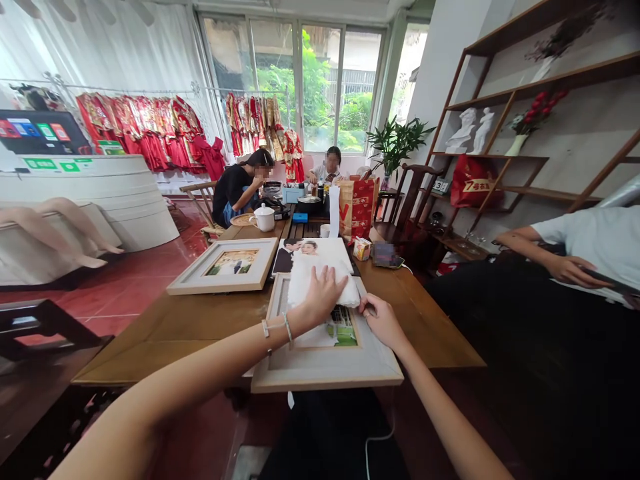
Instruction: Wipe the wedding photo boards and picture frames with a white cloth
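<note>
A picture frame (327, 375) with a pale wide border lies at the table's front edge, a photo with a green patch in its middle. On its far part rests a white fluffy cloth (303, 275). My left hand (324, 293) lies on this cloth with its fingers spread, partly covering the photo. Beside the cloth's right corner, my right hand (381, 321) is closed, fingers curled at the frame's right side; what they pinch is hidden. Just beyond the cloth, partly covered by it, is a wedding photo (330, 250) of a couple.
A second framed photo (187, 285) lies to the left on the wooden table (200, 327). Farther back stand a white lidded mug (264, 219), a red paper bag (364, 207) and a small box (362, 249). Two people sit at the far end; another person (595, 247) sits right, holding a phone.
</note>
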`<action>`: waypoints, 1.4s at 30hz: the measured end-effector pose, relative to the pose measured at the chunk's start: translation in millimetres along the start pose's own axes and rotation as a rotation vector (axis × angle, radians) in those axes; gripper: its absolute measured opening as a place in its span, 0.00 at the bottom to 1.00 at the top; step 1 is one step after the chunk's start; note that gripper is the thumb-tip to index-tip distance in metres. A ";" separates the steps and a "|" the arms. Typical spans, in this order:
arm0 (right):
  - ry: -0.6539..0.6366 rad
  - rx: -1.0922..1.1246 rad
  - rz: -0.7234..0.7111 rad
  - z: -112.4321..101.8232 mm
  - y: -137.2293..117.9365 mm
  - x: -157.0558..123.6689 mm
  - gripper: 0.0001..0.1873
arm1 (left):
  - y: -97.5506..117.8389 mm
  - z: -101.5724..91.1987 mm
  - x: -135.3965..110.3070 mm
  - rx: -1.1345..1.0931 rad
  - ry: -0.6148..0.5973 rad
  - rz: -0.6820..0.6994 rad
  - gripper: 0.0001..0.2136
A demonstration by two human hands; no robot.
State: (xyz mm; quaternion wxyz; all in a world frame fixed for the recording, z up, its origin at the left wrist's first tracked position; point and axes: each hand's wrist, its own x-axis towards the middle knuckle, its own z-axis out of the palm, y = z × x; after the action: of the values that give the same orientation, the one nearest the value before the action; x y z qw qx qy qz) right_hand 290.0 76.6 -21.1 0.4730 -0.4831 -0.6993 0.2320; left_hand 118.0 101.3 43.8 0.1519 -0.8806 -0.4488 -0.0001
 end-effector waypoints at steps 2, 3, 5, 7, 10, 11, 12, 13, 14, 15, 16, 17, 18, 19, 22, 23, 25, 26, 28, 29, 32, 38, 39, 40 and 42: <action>0.003 -0.003 0.004 0.1 0.0 -0.1 0.06 | -3.4 2.1 9.5 -0.017 -0.003 0.114 0.26; 0.005 -0.004 0.005 0.2 0.2 -0.2 0.06 | -5.9 3.3 13.7 -0.028 -0.007 0.167 0.27; 0.007 -0.006 0.008 0.6 0.7 0.0 0.05 | -11.1 5.0 19.6 -0.048 -0.023 0.239 0.27; 0.006 0.001 0.014 1.2 1.8 0.4 0.05 | -13.8 4.7 19.8 -0.064 -0.042 0.267 0.26; -0.009 0.029 0.011 2.3 3.5 0.9 0.05 | -6.2 -1.5 5.2 -0.084 -0.071 0.243 0.24; -0.016 0.040 0.008 2.5 3.8 1.0 0.05 | 0.1 -4.9 -3.8 -0.089 -0.081 0.223 0.22; -0.018 0.049 0.006 2.6 3.8 0.9 0.05 | 8.0 -8.9 -14.7 -0.093 -0.091 0.203 0.22; -0.015 0.055 0.006 2.7 3.7 0.9 0.05 | 17.3 -13.2 -27.0 -0.099 -0.101 0.184 0.21; -0.009 0.061 0.010 2.7 3.5 0.8 0.05 | 27.4 -17.7 -40.3 -0.103 -0.115 0.176 0.23; -0.003 0.073 0.017 2.7 3.4 0.7 0.05 | 38.0 -22.2 -53.8 -0.113 -0.126 0.178 0.25; -0.001 0.091 0.023 2.6 3.4 0.7 0.04 | 48.2 -26.8 -67.0 -0.147 -0.144 0.191 0.28; -0.003 0.116 0.027 2.5 3.6 0.8 0.04 | 57.7 -31.2 -79.3 -0.183 -0.151 0.218 0.30; -0.011 0.143 0.027 2.4 4.1 1.0 0.04 | 66.0 -35.3 -90.1 -0.210 -0.156 0.240 0.33; -0.021 0.165 0.026 2.3 4.9 1.4 0.03 | 72.7 -39.0 -99.2 -0.239 -0.160 0.257 0.34; -0.049 0.163 0.026 1.4 8.3 3.2 0.02 | 83.1 -45.9 -115.2 -0.295 -0.146 0.336 0.36; -0.054 0.152 0.030 1.1 9.5 4.0 0.02 | 84.0 -46.5 -117.3 -0.298 -0.132 0.365 0.36; -0.055 0.137 0.039 0.8 11.4 5.3 0.02 | 83.8 -45.9 -118.5 -0.284 -0.092 0.402 0.34; -0.052 0.134 0.041 0.9 12.0 5.8 0.02 | 83.1 -45.2 -118.2 -0.272 -0.078 0.404 0.33; -0.052 0.133 0.040 1.4 12.4 6.2 0.03 | 81.5 -44.5 -117.2 -0.255 -0.074 0.381 0.31; -0.053 0.133 0.038 1.8 12.3 6.0 0.03 | 80.5 -44.8 -116.8 -0.247 -0.086 0.359 0.30; -0.041 0.134 0.027 3.2 11.2 4.1 0.04 | 76.3 -47.2 -117.7 -0.217 -0.175 0.274 0.28; -0.029 0.159 0.011 4.8 9.4 0.8 0.05 | 49.0 -38.0 -119.7 -0.068 -0.214 -0.013 0.26; -0.028 0.163 0.014 4.9 9.3 0.8 0.06 | 41.7 -34.0 -117.1 -0.055 -0.197 -0.044 0.26; -0.028 0.164 0.015 5.0 9.2 0.8 0.06 | 34.0 -29.6 -112.9 -0.047 -0.178 -0.064 0.26; -0.026 0.165 0.015 5.0 9.0 1.0 0.06 | 18.4 -20.2 -100.7 -0.041 -0.137 -0.092 0.27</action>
State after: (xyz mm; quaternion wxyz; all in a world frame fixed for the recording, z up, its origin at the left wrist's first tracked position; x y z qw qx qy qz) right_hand 289.6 82.0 -29.9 0.5003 -0.4446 -0.6803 0.2988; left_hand 75.2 6.2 44.3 0.1027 -0.8600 -0.4979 0.0442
